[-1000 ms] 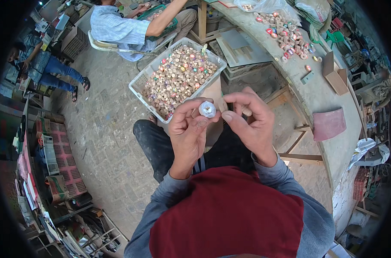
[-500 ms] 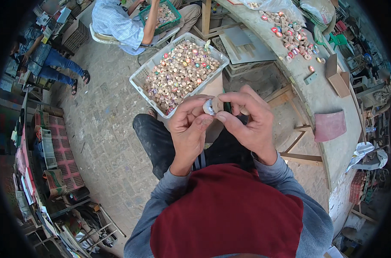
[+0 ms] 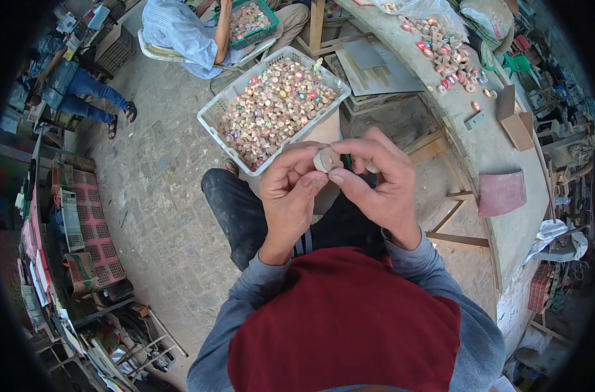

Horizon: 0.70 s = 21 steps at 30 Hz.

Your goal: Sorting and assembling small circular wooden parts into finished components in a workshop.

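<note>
Right above our lap, our left hand (image 3: 289,193) and right hand (image 3: 376,179) pinch a small round wooden disc (image 3: 324,159) between thumbs and fingertips, hands touching. At 11 o'clock, just beyond, sits a white crate (image 3: 214,116) full of similar discs; the worktop (image 3: 500,147) curves at 2.

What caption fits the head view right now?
Both hands, left hand and right hand, pinch a small round disc above a white crate of similar pieces.
</note>
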Tool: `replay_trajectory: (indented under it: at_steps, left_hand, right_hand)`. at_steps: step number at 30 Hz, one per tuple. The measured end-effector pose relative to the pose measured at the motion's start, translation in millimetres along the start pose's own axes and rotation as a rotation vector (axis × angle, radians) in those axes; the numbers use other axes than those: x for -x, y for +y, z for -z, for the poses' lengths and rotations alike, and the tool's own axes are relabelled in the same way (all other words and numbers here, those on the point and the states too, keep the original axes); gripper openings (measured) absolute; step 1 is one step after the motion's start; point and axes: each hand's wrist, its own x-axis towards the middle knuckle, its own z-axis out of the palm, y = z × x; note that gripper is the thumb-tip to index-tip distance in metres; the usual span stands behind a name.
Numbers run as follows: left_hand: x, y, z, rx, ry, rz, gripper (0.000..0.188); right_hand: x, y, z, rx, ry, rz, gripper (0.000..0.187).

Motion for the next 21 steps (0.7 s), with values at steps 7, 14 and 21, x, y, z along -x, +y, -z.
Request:
replay_trajectory:
  at_steps: [7, 14, 21]
  left_hand:
    - [1.4, -0.9, 2.4, -0.002, 0.045, 0.023, 0.034]
    - [-0.6, -0.3, 0.2, 0.024, -0.008, -0.009, 0.028]
    - [-1.3, 2.9, 7.4, 0.263, 0.079, 0.200, 0.039]
  right_hand:
    - [-0.8, 0.0, -1.2, 0.002, -0.007, -0.008, 0.032]
    - [1.3, 4.2, -2.5, 0.013, -0.011, -0.009, 0.037]
    - [3.0, 16.6, 7.6, -0.801, 0.210, -0.345, 0.039]
